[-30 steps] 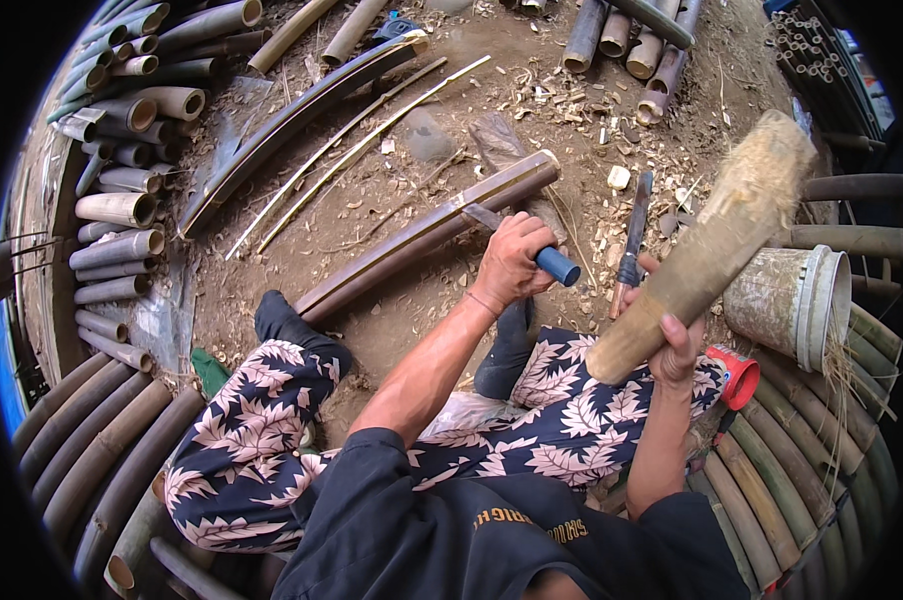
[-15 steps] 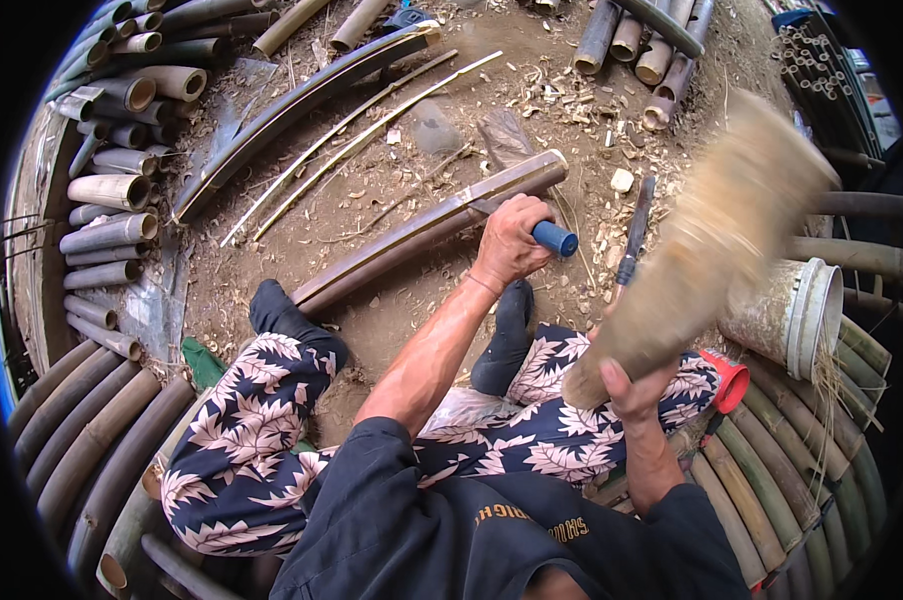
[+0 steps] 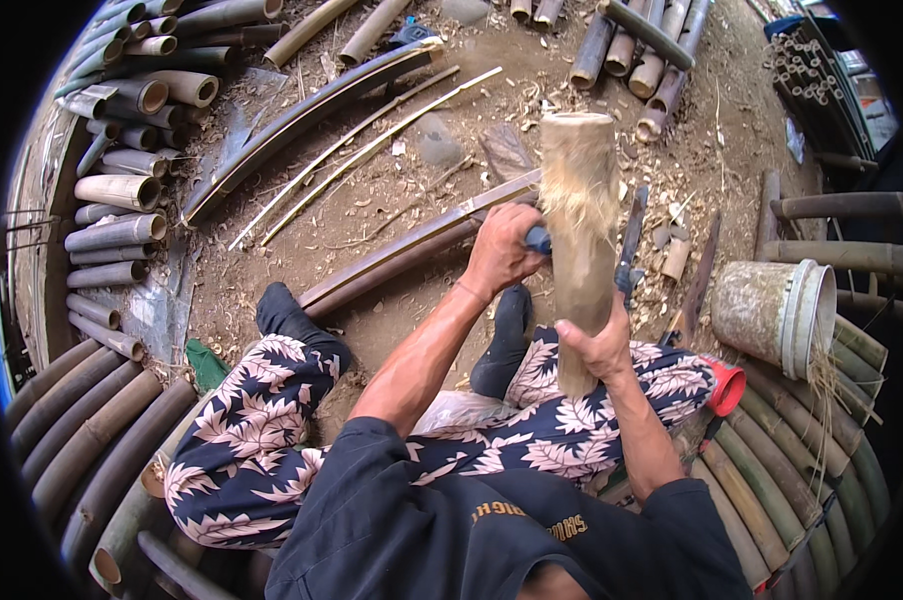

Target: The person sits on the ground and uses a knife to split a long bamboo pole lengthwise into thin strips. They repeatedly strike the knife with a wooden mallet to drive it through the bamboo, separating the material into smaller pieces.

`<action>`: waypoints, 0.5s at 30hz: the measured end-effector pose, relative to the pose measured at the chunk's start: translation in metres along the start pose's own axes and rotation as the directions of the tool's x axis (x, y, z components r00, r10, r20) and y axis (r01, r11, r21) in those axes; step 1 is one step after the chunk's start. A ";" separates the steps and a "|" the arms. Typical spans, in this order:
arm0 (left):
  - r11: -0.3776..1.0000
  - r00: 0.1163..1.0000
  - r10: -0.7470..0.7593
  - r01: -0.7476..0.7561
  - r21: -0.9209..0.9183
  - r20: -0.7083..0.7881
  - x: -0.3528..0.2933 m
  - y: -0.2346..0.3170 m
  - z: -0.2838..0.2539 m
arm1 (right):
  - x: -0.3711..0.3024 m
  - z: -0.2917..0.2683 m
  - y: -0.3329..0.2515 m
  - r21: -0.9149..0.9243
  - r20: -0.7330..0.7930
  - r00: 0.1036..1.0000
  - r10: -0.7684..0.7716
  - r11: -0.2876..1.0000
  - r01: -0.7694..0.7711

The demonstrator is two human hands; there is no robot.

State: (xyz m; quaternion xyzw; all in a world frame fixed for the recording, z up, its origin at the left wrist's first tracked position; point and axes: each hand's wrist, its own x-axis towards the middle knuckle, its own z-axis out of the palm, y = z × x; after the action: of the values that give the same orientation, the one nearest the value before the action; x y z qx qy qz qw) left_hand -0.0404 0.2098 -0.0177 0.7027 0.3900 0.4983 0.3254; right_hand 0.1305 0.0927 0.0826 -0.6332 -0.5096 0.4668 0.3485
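While split strips (image 3: pixel 352 150) lie on dirt at left, left hand (image 3: pixel 502 250) w/ fingers clenched on blue-handled blade set in long bamboo half (image 3: pixel 392 262); right hand (image 3: pixel 597 345) grips thick bamboo mallet (image 3: pixel 580 240). Split looks barely begun, most length uncut.

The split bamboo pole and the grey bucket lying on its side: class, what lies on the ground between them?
In the head view, between pole and bucket: a dark-handled tool, a short bamboo offcut and wood chips.

I'm sitting on a dirt floor (image 3: pixel 392 190) littered with shavings, daylight pouring in, bamboo poles (image 3: pixel 122 190) stacked all around me.
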 end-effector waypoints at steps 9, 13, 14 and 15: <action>0.938 0.959 -0.088 0.170 0.301 -0.269 -0.045 -0.004 -0.056 | 0.016 0.050 0.031 -0.403 0.333 0.898 0.288 0.904 -0.140; 0.837 0.752 -0.539 0.527 -0.145 -0.380 -0.008 0.016 -0.088 | 0.015 0.048 0.020 0.046 0.196 0.947 0.256 0.962 -0.269; 0.885 0.799 -0.466 0.420 -0.202 -0.380 0.010 0.030 -0.096 | 0.021 0.033 0.025 0.128 0.148 0.955 0.256 0.953 -0.275; 0.916 0.835 -0.389 0.306 -0.259 -0.389 0.026 0.042 -0.105 | 0.026 0.018 0.028 0.208 0.102 0.962 0.255 0.940 -0.271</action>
State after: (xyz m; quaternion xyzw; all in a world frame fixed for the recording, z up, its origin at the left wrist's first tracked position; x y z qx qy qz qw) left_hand -0.1257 0.2194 0.0602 0.4581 0.5254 0.6080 0.3800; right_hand 0.1239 0.1105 0.0450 -0.6356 -0.3780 0.5856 0.3318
